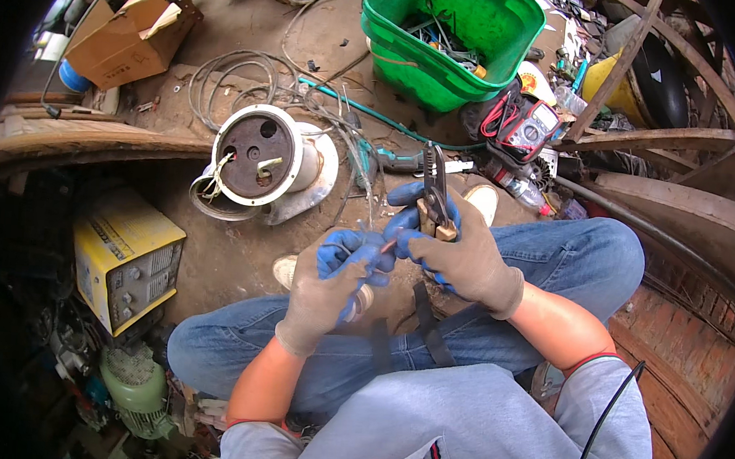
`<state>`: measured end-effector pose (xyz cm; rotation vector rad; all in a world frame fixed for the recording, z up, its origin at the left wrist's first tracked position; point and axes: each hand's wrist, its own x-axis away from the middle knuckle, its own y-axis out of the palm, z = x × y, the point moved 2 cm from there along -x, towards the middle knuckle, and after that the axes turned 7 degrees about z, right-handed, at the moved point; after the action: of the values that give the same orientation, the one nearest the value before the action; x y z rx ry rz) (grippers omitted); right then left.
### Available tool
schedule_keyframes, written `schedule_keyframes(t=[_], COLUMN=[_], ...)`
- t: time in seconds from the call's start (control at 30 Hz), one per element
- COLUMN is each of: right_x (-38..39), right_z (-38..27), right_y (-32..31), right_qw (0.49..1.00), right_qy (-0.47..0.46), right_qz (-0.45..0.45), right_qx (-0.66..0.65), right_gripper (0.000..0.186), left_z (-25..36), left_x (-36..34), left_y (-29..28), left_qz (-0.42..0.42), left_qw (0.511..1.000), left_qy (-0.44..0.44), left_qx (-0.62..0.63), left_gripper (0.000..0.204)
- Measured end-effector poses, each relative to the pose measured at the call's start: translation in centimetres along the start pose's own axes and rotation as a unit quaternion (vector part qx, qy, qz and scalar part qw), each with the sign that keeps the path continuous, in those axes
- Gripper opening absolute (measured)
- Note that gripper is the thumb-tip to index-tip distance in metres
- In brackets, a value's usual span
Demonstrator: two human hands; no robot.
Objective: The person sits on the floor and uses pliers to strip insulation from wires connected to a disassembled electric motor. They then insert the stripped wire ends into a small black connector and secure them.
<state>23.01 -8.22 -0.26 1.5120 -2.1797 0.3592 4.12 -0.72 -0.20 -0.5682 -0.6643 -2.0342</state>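
Head camera, looking down: a person in a grey shirt and jeans sits low over a brown earthen floor (222,275) crowded with tools and parts, both gloved hands raised in front of the body. The left hand (324,281) is closed, its blue-coated fingertips seeming to pinch one end of a thin reddish strand (389,246). The right hand (471,257) is wrapped around dark pliers (439,192) with their nose pointing up and away, while its thumb and finger meet the strand's other end. The strand spans the small gap between the hands; its exact ends are hidden by the gloves.

Beyond the left hand stands a pale round housing (304,162) with a dark disc face and loose light-coloured wires; coiled cable (197,97) lies behind it. Ahead are a green bin (427,77) of tools, a multimeter (532,132) with red leads, and a teal power tool (401,162). At left sits a yellow and grey machine (130,261).

The step in hand looks like fine handling of the strand by fingertip, the pliers held ready rather than biting it. The next move probably calls for a steady left pinch and a freer right grip.
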Motion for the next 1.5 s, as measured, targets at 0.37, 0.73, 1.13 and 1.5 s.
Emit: schedule_keyframes(t=[0.37, 0.73, 1.13, 1.5], right_x=[1.0, 2.6, 2.5, 2.7], right_z=[2.7, 0.1, 0.3, 0.5], right_y=[-2.9, -2.2, -1.9, -2.0], right_qw=[0.969, 0.863, 0.826, 0.819], right_qy=[0.194, -0.18, -0.241, -0.282], right_qz=[-0.093, 0.036, 0.071, 0.084], right_qx=[-0.121, 0.47, 0.505, 0.493], right_gripper=[0.054, 0.081, 0.08, 0.071], left_z=[1.0, 0.4, -2.0, -1.8], left_x=[-0.6, -0.2, -0.7, -0.4], left_y=[-1.5, -2.0, -2.8, -3.1], left_qz=[0.053, -0.001, -0.057, -0.049], left_qw=[0.998, 0.998, 0.993, 0.994], left_qy=[0.03, 0.058, 0.105, 0.103], left_qx=[0.032, -0.013, 0.011, 0.007], left_gripper=[0.038, 0.036, 0.032, 0.035])
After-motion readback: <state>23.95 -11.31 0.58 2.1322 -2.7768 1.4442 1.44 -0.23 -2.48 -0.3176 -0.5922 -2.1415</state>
